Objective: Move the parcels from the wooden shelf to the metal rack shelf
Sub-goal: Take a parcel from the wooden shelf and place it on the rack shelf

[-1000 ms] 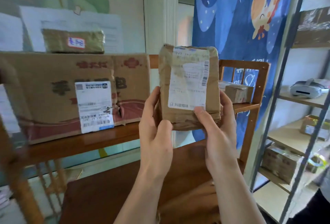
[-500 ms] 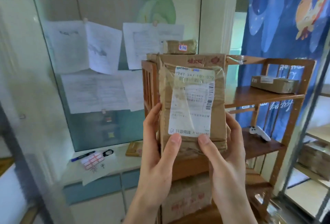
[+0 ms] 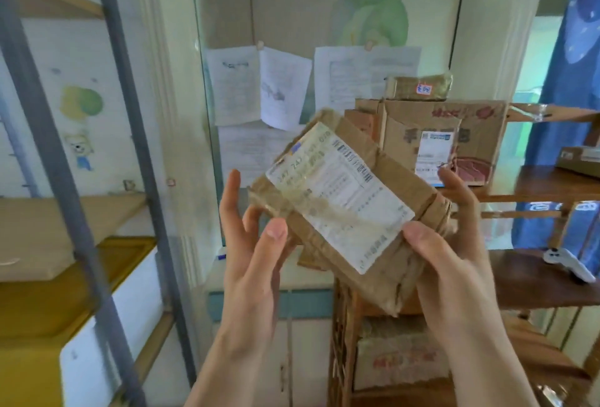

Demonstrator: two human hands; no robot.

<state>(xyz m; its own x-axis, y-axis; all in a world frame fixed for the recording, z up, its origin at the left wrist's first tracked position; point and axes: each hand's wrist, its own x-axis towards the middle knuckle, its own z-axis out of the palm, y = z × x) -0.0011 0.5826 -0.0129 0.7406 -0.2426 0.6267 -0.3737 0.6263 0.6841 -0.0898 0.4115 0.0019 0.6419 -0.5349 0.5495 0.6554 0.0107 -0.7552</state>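
Observation:
A brown paper parcel [image 3: 383, 244] with a white shipping label is held up in front of me, tilted with its top leaning left. My left hand [image 3: 256, 244] grips its lower left corner, thumb on the front. My right hand [image 3: 454, 244] holds its right side, thumb on the label's edge. The wooden shelf [image 3: 548, 184] stands to the right behind the parcel. On it sits a large cardboard box [image 3: 480, 133] with a small taped parcel [image 3: 418, 88] on top. The metal rack [image 3: 107, 153] with grey posts and pale boards stands at the left.
A glass-fronted noticeboard [image 3: 276, 16] with pinned papers fills the wall ahead. A white controller [image 3: 568, 263] lies on the wooden shelf's middle board, and another box [image 3: 402, 364] sits low in that shelf. A yellow and white bin [image 3: 65, 293] occupies the rack's lower level.
My view has swung left, from the wooden shelf toward the metal rack. The parcel has tipped from upright to leaning left in both hands.

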